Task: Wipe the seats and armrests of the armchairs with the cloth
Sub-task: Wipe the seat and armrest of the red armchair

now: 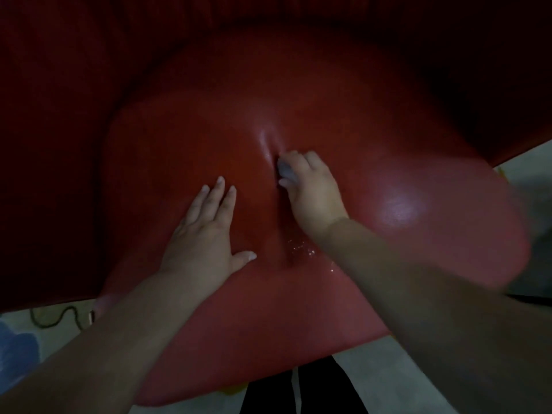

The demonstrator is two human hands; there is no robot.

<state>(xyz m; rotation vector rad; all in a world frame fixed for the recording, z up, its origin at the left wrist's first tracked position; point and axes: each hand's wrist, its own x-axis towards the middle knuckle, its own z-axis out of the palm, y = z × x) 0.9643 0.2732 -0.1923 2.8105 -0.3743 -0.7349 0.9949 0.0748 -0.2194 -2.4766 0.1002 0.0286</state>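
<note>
A red, glossy armchair seat cushion (343,121) fills most of the view. My right hand (310,186) grips a small grey cloth (285,171), bunched under the fingers and pressed into the middle of the seat, which dents there. My left hand (206,231) lies flat on the seat to the left of it, fingers straight and thumb spread. A patch of wet droplets (301,249) glistens on the seat between my two wrists. Most of the cloth is hidden under my right hand.
Dark red armrests rise at the left (53,144) and right (507,85), with the backrest in shadow at the top. A pale floor (388,380) shows below the seat, with a dark cable (56,318) at the lower left and my dark trouser legs (313,389) at the bottom.
</note>
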